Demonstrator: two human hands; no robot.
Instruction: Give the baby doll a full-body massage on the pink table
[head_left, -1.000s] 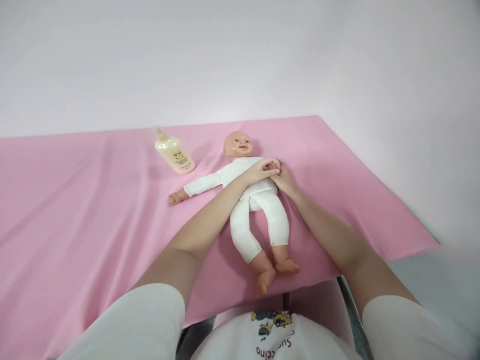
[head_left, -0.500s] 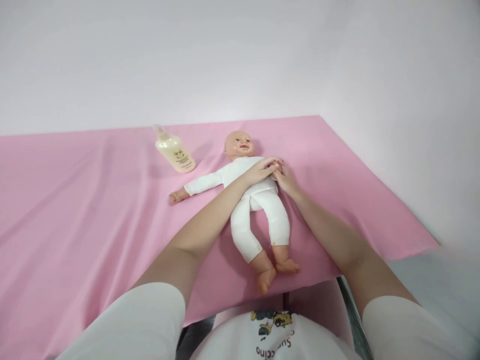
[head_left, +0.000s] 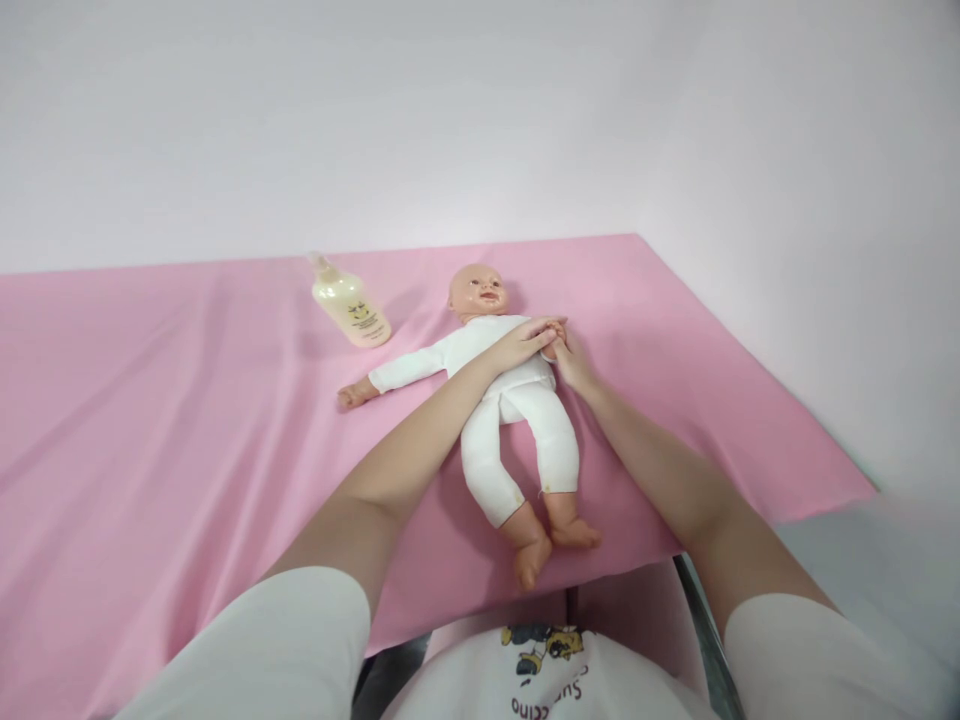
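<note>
A baby doll in a white suit lies on its back on the pink cloth, head toward the wall, one arm stretched out to the left. My left hand reaches across the doll's chest and rests on its other arm. My right hand meets it from the right side, fingers curled around the same arm of the doll. That arm is mostly hidden under my hands.
A pale yellow lotion bottle lies on its side left of the doll's head. The cloth's right edge drops off near the white wall, and a metal table frame shows below its front edge.
My hands have shifted only slightly on the doll's arm. The doll and the bottle have stayed put.
</note>
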